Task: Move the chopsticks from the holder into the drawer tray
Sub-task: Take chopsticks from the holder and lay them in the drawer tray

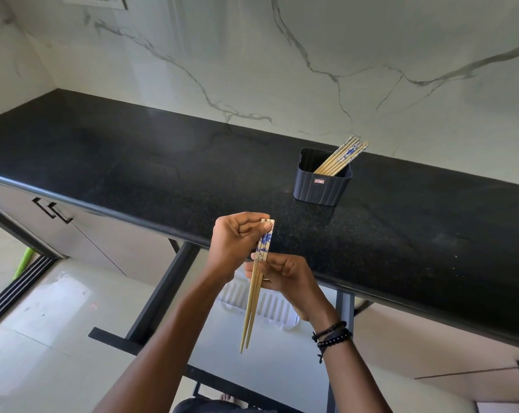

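The left hand (237, 242) and right hand (285, 275) both pinch a pair of tan wooden chopsticks (253, 296) with blue-and-white patterned tops, tips down over the white ribbed drawer tray (271, 307), while the remaining chopsticks (343, 155) lean in the dark ribbed plastic holder (321, 192) on the speckled black stone countertop (163, 162), its small red label (320, 181) unreadable.

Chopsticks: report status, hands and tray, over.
Left hand and right hand both grip one pair, tips down over open drawer. More chopsticks in holder on counter. White tray below, nothing seen in the way.
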